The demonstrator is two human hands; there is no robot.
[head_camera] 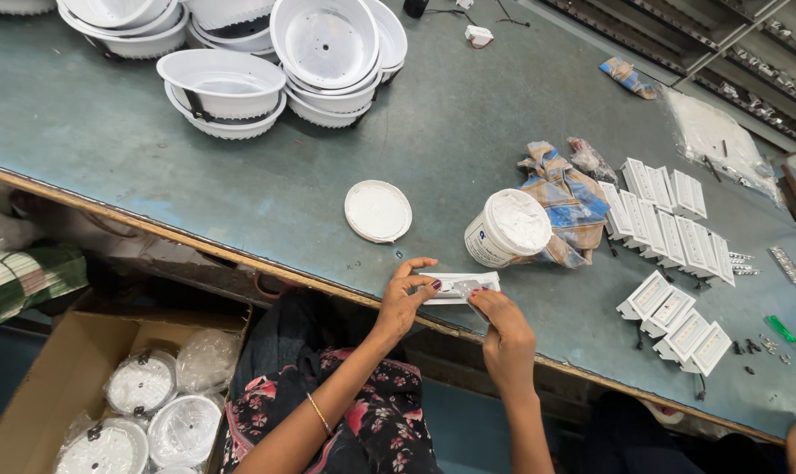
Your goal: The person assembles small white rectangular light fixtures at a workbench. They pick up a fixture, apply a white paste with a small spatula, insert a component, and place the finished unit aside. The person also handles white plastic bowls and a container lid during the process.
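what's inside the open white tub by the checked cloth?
The white tub lies tilted on the table, full of white paste nearly to the rim. Its lid lies flat, apart to the left. The checked cloth sits behind it. Anything beneath the paste is hidden.

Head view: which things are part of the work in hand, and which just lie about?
In hand:
white strip, held by left hand and right hand
open paste tub
tub lid

Lying about:
stacked white bowls
checked rag
green screwdriver
cardboard box
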